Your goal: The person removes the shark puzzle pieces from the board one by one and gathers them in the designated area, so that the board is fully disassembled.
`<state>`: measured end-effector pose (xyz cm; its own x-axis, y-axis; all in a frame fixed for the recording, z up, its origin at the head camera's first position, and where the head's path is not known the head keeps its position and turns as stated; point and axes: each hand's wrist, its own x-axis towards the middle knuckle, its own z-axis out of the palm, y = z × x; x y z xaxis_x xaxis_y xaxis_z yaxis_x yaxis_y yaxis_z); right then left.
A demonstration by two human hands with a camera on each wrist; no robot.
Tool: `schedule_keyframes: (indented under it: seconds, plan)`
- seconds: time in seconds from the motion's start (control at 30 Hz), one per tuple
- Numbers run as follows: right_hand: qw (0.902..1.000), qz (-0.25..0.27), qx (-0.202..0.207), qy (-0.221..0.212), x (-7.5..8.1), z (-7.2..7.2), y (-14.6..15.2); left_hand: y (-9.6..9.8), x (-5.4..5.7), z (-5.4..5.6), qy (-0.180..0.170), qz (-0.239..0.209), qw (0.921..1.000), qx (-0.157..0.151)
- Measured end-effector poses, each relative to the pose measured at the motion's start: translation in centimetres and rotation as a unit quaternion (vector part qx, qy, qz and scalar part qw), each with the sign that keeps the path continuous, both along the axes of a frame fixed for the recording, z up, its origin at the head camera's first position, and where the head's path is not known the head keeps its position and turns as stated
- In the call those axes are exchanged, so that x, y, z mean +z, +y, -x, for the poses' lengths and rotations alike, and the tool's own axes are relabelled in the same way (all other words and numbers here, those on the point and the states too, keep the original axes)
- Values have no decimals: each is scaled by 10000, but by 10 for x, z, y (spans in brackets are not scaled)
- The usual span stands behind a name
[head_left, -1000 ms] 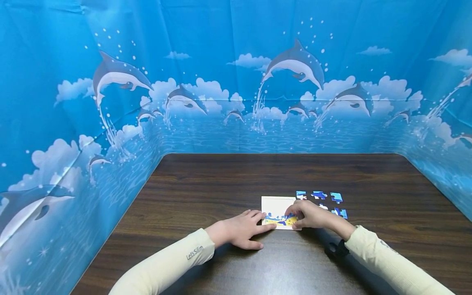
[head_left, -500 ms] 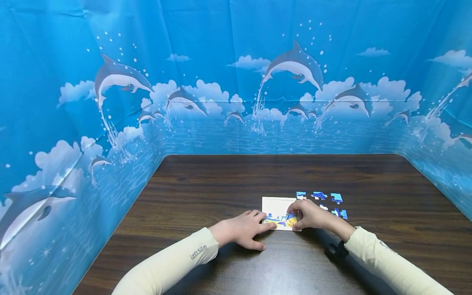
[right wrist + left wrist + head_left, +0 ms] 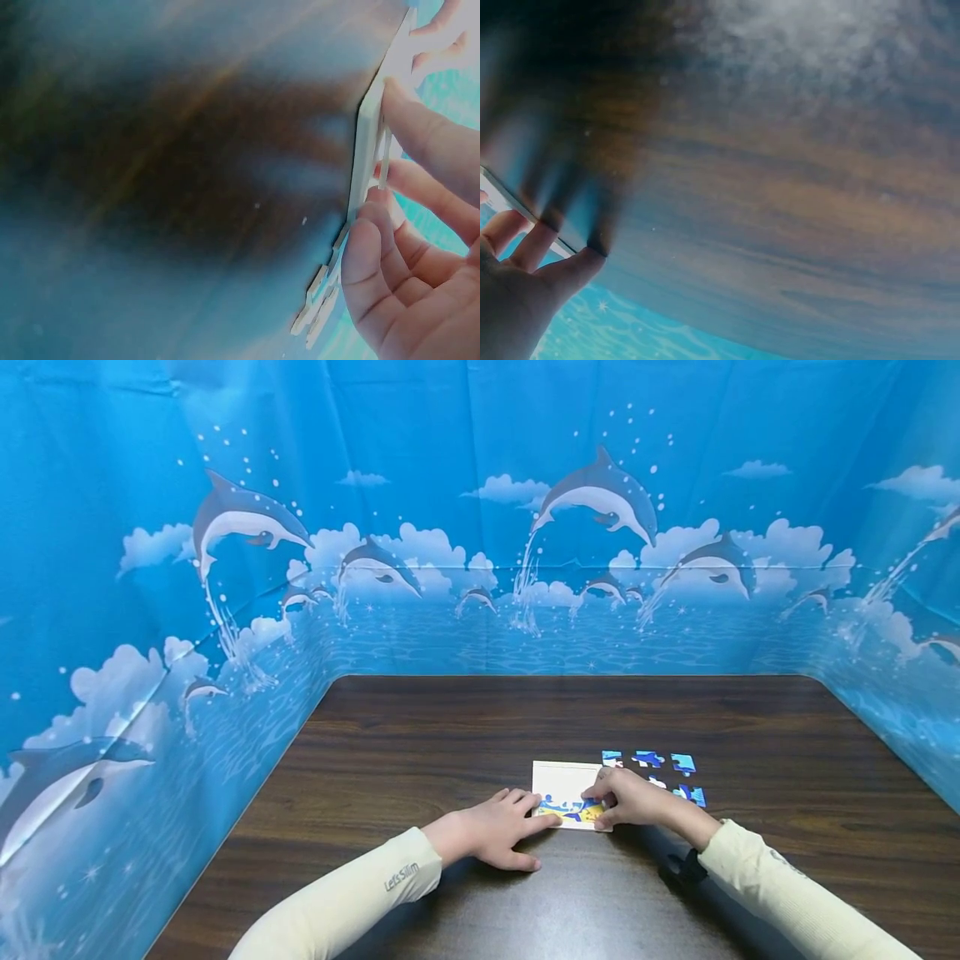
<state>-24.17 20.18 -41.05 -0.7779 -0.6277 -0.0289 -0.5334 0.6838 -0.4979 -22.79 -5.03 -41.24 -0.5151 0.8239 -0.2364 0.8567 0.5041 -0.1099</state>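
Note:
A white puzzle board [image 3: 562, 774] lies on the table, its lower part filled with blue and yellow picture pieces [image 3: 553, 811]. My left hand [image 3: 498, 831] rests at its left side, fingers spread, with fingertips on the frame's edge. At the lower right corner, my right hand [image 3: 633, 797] pinches a thin puzzle piece [image 3: 385, 161] between thumb and fingers. In the right wrist view that piece stands slightly tilted against the board's rim [image 3: 365, 142]. The right fingers hide part of the corner from the head view.
Several loose puzzle pieces lie right of the board, among them a blue one [image 3: 683, 764], a dark blue one [image 3: 647, 758] and one by the right wrist [image 3: 692, 795]. The dark wooden table [image 3: 420, 735] is enclosed by a blue dolphin-print curtain [image 3: 420, 635].
Both hands stay almost in place. The right fingertips have shifted only slightly at the board's lower right corner.

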Motion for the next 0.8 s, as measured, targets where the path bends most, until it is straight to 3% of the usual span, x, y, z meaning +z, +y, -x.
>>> schedule_keyframes:
  seconds: [0.37,0.6,0.8]
  plan:
    - [9977,213,-556,-324,0,3,-3,3,1,3,-45,-14,10000,-1]
    - [9984,277,-420,-273,-1,4,-2,3,2,3,-54,-30,10000,-6]
    - [9966,369,-658,-321,1,2,-2,3,3,3,-95,-11,10000,29]
